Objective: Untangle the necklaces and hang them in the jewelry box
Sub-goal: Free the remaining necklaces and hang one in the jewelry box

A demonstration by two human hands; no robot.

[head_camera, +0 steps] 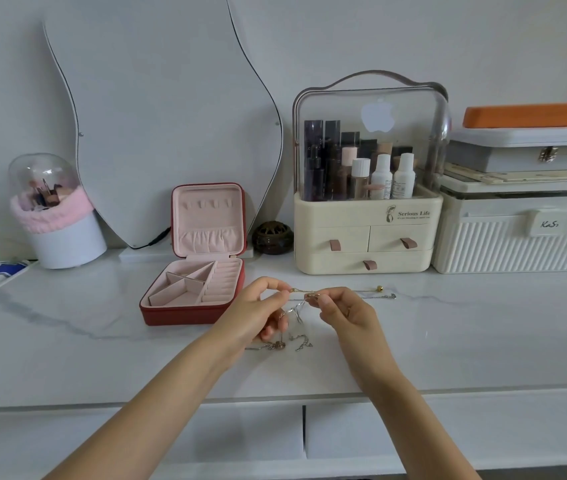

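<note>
White marble desk (67, 341). Cream cosmetics organiser (368, 233), lettered "Serious Life". Ribbed white case (517, 244), tag "KaS". Red jewelry box (194, 292), lid open, left of hands. Left hand (254, 315) and right hand (346, 311), each grip pinching tangled necklaces (301, 292) above the desk.

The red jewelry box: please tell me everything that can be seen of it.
The jewelry box is square, with a dark red outside and a pale pink, soft-looking lining. It stands open on the white marble-look table, left of both hands, and nothing touches it. Its lid stands upright and shows a row of small hooks above a gathered pocket. The base holds slanted dividers and ring rolls. No necklace is seen inside.
</note>
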